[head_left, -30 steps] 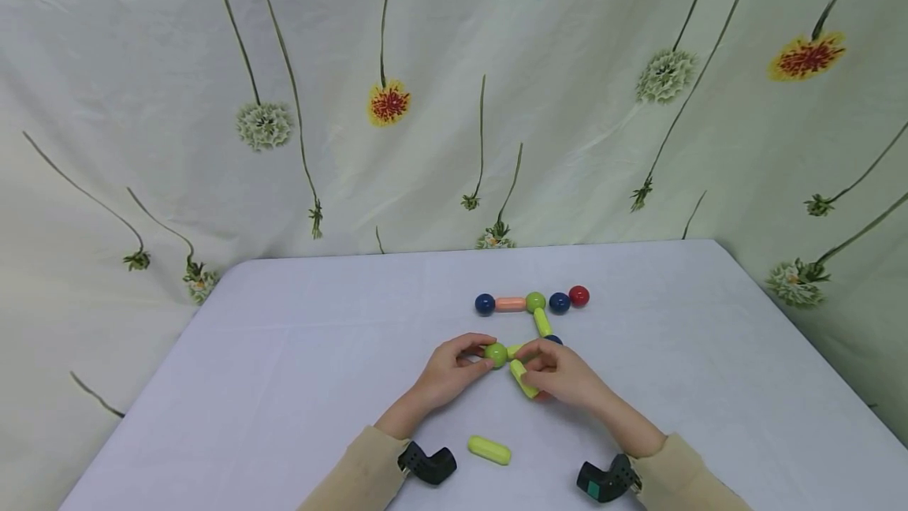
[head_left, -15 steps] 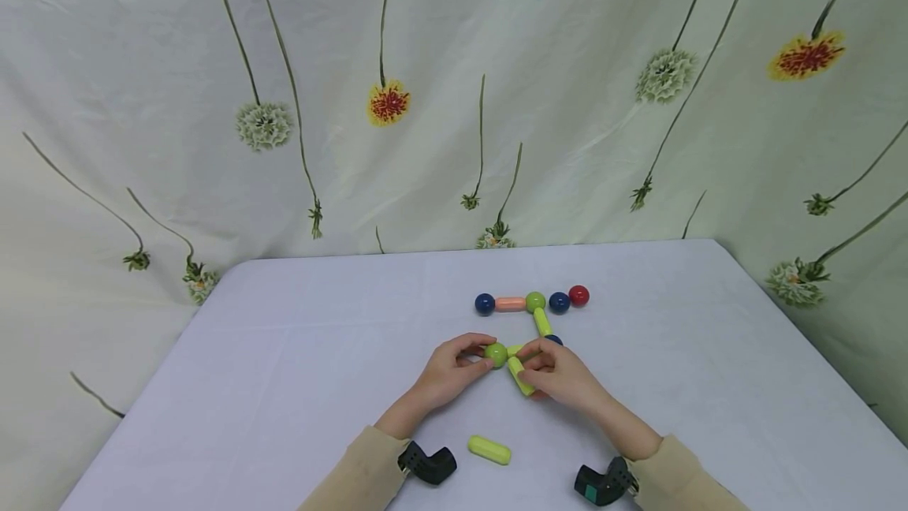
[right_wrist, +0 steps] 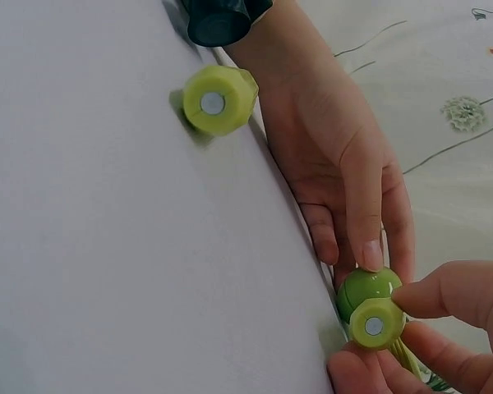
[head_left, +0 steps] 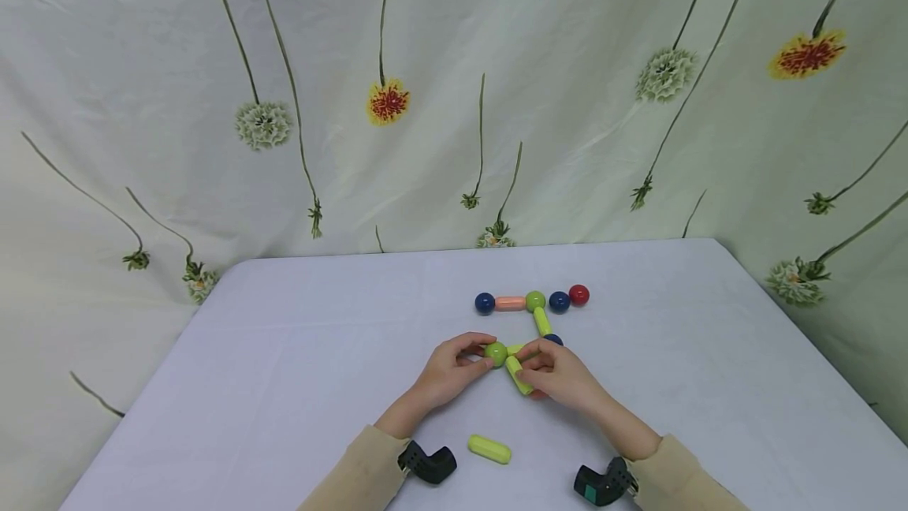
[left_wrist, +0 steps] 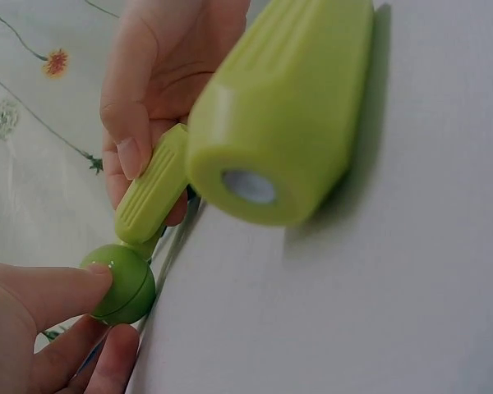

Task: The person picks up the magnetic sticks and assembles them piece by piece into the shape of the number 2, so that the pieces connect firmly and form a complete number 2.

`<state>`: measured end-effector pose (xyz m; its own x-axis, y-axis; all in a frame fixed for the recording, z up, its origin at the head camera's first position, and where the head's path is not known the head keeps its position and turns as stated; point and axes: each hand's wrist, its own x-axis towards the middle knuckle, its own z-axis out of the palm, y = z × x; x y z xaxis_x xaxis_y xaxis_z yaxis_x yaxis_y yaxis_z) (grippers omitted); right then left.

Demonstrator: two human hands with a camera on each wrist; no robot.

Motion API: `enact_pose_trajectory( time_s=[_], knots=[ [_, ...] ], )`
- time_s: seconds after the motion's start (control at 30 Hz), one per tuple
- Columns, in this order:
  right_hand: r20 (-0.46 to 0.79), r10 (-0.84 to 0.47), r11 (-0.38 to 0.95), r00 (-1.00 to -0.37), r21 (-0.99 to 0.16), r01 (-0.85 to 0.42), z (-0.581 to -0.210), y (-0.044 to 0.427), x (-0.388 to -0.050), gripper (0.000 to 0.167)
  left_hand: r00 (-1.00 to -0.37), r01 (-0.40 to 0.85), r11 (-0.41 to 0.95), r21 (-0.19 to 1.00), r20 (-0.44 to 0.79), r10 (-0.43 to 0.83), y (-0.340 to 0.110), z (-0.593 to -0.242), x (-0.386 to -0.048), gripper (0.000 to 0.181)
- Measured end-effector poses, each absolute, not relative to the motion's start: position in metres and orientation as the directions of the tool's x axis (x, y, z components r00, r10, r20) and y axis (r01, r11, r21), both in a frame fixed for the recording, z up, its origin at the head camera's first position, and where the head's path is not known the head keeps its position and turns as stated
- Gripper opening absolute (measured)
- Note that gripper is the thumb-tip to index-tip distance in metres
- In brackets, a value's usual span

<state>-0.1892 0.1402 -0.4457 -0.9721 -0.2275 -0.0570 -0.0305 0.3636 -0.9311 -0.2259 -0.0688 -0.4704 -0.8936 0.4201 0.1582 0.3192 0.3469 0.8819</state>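
Observation:
My left hand pinches a green ball between thumb and fingers. Between the thumb and fingers of my right hand is a yellow-green magnetic rod, its far end at the green ball; in the left wrist view this rod appears to touch the ball. A grey disc shows in the rod's near end in the right wrist view. Another yellow-green rod, partly behind my right fingers, runs from the ball toward a mostly hidden dark blue ball.
One loose yellow-green rod lies on the white table between my forearms. Farther back, a slanted rod meets a green ball, joined by a pink rod to a blue ball. Right of them sit a blue ball and a red ball.
The rod in my right hand has shifted slightly left and up, closer to the green ball. My left hand has stayed in place on the ball.

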Motion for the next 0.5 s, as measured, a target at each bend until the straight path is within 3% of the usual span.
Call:
enact_pose_trajectory(
  time_s=[0.5],
  knots=[
    [-0.039, -0.264, 0.343, -0.964, -0.938, -0.056, -0.4476, 0.1421, -0.1897, 0.028, -0.893, 0.320, 0.346, 0.882, 0.159, 0.420, -0.0687, -0.4704, -0.2261, 0.031]
  ],
)
